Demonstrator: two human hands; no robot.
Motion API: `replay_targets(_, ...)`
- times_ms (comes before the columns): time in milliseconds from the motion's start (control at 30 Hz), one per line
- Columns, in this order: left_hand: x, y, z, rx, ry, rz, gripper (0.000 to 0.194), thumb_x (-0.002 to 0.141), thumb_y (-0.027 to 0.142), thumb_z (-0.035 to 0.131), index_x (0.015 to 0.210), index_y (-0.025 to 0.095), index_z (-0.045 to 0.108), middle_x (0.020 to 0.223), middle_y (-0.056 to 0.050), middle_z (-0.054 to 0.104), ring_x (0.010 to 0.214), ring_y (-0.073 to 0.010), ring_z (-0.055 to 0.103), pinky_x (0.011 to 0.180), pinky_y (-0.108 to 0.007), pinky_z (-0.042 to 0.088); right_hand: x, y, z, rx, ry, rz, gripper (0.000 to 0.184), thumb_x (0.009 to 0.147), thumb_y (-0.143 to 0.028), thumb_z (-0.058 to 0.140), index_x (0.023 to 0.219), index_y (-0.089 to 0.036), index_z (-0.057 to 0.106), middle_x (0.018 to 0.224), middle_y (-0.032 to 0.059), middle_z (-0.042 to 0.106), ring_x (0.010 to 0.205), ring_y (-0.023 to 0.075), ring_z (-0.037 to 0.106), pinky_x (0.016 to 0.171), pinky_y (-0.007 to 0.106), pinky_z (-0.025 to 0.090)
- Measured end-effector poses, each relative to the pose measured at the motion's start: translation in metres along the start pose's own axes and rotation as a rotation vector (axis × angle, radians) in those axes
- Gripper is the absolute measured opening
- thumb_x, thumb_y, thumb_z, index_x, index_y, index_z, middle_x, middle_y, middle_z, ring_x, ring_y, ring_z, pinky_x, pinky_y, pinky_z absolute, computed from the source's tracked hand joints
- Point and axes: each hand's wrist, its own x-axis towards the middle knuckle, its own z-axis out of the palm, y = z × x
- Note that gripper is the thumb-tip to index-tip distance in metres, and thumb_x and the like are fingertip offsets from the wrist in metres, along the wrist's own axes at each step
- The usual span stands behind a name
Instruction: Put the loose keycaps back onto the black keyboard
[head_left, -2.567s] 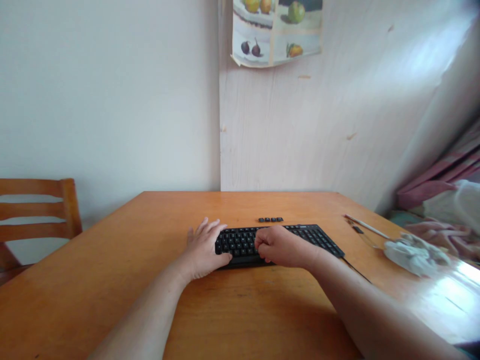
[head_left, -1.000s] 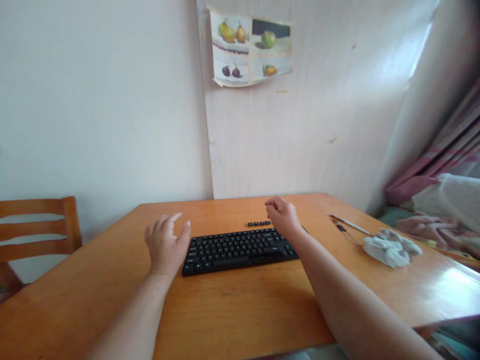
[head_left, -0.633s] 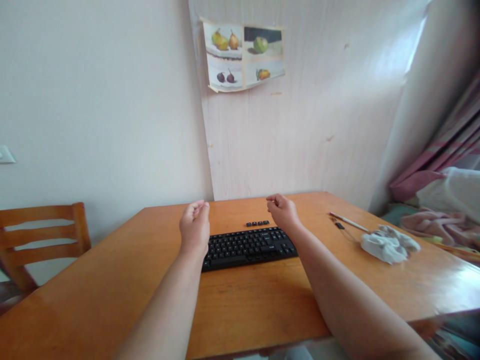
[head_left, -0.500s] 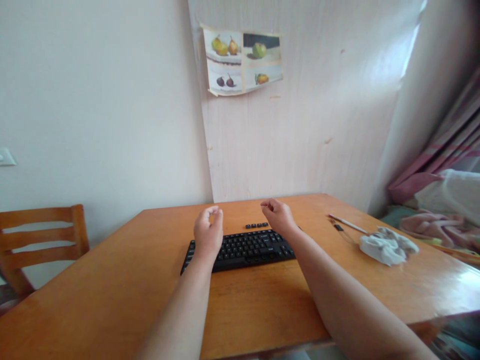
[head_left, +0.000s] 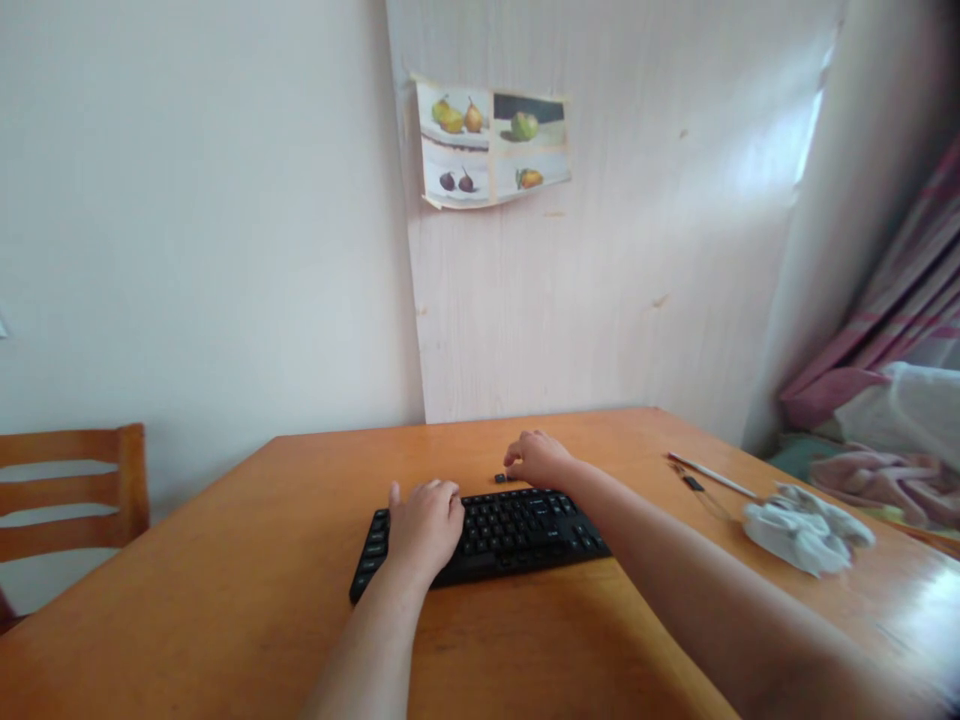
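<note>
A black keyboard [head_left: 517, 535] lies on the wooden table in front of me. My left hand [head_left: 426, 525] is over its left part, palm down, thumb apart from the other fingers; it hides some of the keys. Just beyond the keyboard's back edge sits a short row of small black keycaps [head_left: 500, 479]. My right hand [head_left: 538, 460] reaches down over that row with fingers bent and a little apart, fingertips at the keycaps. It covers part of the row, and no held keycap shows.
To the right on the table [head_left: 247, 560] lie a crumpled pale cloth [head_left: 799, 530], a thin white stick like a brush or pencil [head_left: 712, 474] and a small dark piece [head_left: 692, 483] with a thin cord. A wooden chair [head_left: 67, 490] stands at left. Fruit pictures [head_left: 491, 150] hang behind.
Both hands were raised with fingers curled in. My left hand has come down onto the keyboard and opened; my right hand has lowered to the keycaps. The view has tilted up slightly.
</note>
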Motion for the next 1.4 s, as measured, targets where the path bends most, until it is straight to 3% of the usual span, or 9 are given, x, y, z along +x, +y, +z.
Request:
replay_targets(267, -0.001, 0.001, 0.005, 0.006, -0.07, 0.015, 0.03, 0.089, 0.024, 0.038, 0.094, 0.027, 0.068, 0.099, -0.006, 0.071, 0.096, -0.0243, 0.063, 0.108, -0.067, 0.008, 0.02, -0.002, 0.015, -0.15, -0.112, -0.073, 0.03, 0.078, -0.042, 0.065, 0.104, -0.031, 0.075, 0.116, 0.0114, 0.063, 0.113, 0.0302, 0.051, 0.091, 0.04, 0.039)
replay_targets(733, -0.003, 0.004, 0.004, -0.006, -0.066, 0.003, 0.028, 0.085, 0.02, 0.041, 0.09, 0.026, 0.068, 0.097, -0.006, 0.07, 0.095, -0.0255, 0.062, 0.107, -0.07, 0.002, 0.03, 0.005, 0.03, -0.174, -0.119, -0.112, 0.024, 0.077, -0.039, 0.066, 0.095, -0.029, 0.078, 0.105, 0.0088, 0.067, 0.106, 0.0281, 0.055, 0.083, 0.035, 0.042)
replay_targets(933, -0.002, 0.004, 0.004, -0.009, -0.065, 0.002, 0.027, 0.085, 0.021, 0.042, 0.087, 0.027, 0.068, 0.097, -0.006, 0.07, 0.094, -0.026, 0.062, 0.107, -0.069, 0.001, 0.027, 0.002, 0.024, -0.133, -0.101, -0.137, 0.02, 0.076, -0.032, 0.067, 0.09, -0.024, 0.078, 0.101, 0.0087, 0.069, 0.102, 0.0258, 0.056, 0.082, 0.032, 0.042)
replay_targets(1100, -0.002, 0.003, 0.006, -0.007, -0.058, 0.011, 0.028, 0.084, 0.02, 0.042, 0.09, 0.026, 0.068, 0.097, -0.006, 0.07, 0.095, -0.0274, 0.062, 0.106, -0.071, 0.0, 0.006, -0.004, 0.006, -0.07, -0.058, -0.21, 0.021, 0.08, -0.035, 0.064, 0.092, -0.023, 0.077, 0.103, 0.0073, 0.068, 0.101, 0.0227, 0.055, 0.087, 0.03, 0.039)
replay_targets(1267, -0.002, 0.006, 0.004, -0.008, -0.066, 0.001, 0.027, 0.084, 0.022, 0.043, 0.092, 0.025, 0.068, 0.099, -0.008, 0.07, 0.096, -0.0285, 0.062, 0.106, -0.071, -0.001, -0.046, -0.018, -0.013, 0.018, -0.023, -0.389, 0.017, 0.079, -0.032, 0.065, 0.089, -0.022, 0.075, 0.09, 0.0056, 0.067, 0.092, 0.0207, 0.055, 0.084, 0.03, 0.038)
replay_targets(1400, -0.003, 0.007, 0.002, -0.003, -0.076, 0.006, 0.026, 0.084, 0.024, 0.043, 0.093, 0.024, 0.068, 0.101, -0.008, 0.07, 0.097, -0.0288, 0.062, 0.106, -0.072, -0.003, -0.086, -0.033, -0.018, 0.029, -0.047, -0.42, 0.01, 0.078, -0.029, 0.068, 0.082, -0.023, 0.074, 0.085, 0.0048, 0.064, 0.088, 0.0199, 0.053, 0.08, 0.029, 0.037)
